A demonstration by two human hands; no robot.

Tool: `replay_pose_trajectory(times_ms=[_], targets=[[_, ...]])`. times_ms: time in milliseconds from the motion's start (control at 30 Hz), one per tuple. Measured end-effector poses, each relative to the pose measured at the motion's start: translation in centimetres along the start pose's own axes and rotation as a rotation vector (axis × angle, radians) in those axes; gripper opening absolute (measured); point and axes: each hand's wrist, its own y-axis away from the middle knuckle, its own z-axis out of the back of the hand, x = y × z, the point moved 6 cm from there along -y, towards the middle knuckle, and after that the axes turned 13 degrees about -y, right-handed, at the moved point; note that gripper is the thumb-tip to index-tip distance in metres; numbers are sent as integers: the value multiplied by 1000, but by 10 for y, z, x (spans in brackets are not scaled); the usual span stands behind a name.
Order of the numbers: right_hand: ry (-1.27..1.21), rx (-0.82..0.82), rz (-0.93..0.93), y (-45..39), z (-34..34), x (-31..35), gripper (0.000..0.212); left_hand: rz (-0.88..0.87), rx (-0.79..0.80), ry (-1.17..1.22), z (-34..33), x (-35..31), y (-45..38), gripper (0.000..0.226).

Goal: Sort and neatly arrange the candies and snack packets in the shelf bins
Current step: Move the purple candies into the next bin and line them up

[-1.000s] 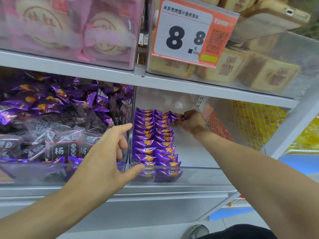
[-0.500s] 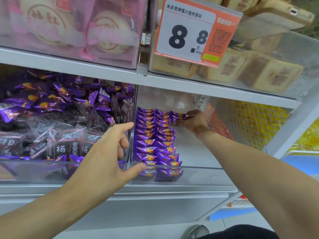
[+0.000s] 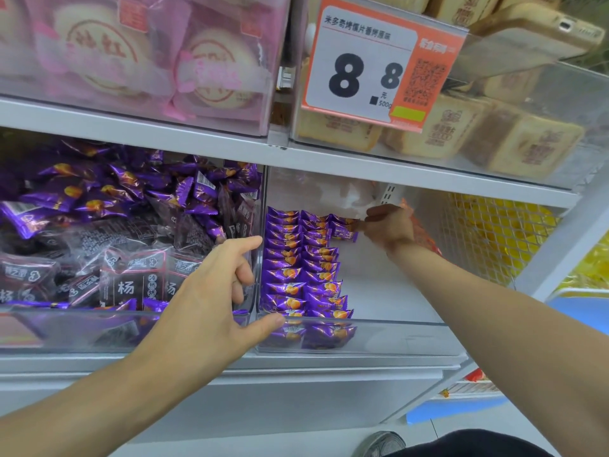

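Two tidy rows of purple candies (image 3: 296, 275) run front to back along the left side of the clear right bin (image 3: 395, 338). A short third row begins at the back, where my right hand (image 3: 389, 225) pinches the end of a purple candy (image 3: 344, 233). My left hand (image 3: 211, 291) grips the wall between the two bins, with its thumb on the right bin's front rim, its index finger stretched out, and its other fingers curled inside the left bin (image 3: 66, 328). That bin holds a loose pile of purple candies (image 3: 99, 196) and dark snack packets (image 3: 131, 282).
The shelf above carries pink-wrapped cakes (image 3: 131, 61), beige cake blocks (image 3: 461, 136) and an orange price tag (image 3: 372, 70). An orange packet (image 3: 423, 235) lies behind my right hand. Yellow packets (image 3: 494, 232) show through a mesh divider on the right. A shoe (image 3: 379, 445) is below.
My right hand has drawn slightly to the right at the back of the bin, still at the third row's candy. My left hand has stayed in place.
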Motion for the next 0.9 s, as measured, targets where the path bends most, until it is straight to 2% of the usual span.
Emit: replay_pose_trajectory(times_ms=[67, 133, 200, 300, 367, 433, 500, 567, 667, 833, 900], targets=[[-72, 6, 58, 17, 1, 19, 35, -3, 3, 16, 4, -1, 0, 84], [-198, 73, 101, 46, -6, 41, 17, -14, -18, 4, 13, -1, -2, 67], [-284, 182, 173, 86, -18, 67, 13, -41, -51, -44, 27, 1, -5, 46], [-274, 390, 371, 153, -41, 111, 11, -43, -38, -183, 55, 19, -8, 24], [-211, 518, 539, 188, -60, 139, 10, -8, -1, -338, 73, 44, -6, 24], [-39, 606, 746, 208, -85, 161, 5, 65, -3, -448, 91, 73, -2, 30], [175, 614, 879, 207, -116, 177, 13, 153, -15, -500, 103, 97, 2, 38], [388, 553, 877, 184, -149, 185, 35, 189, -4, -518, 105, 112, 5, 46], [606, 517, 729, 150, -185, 187, 60, 207, -5, -480, 107, 126, 7, 50], [644, 385, 724, 143, -200, 190, 41, 244, -280, -390, 136, 131, 3, 33], [604, 385, 718, 146, -195, 190, 36, 248, -351, -408, 142, 131, 0, 35]])
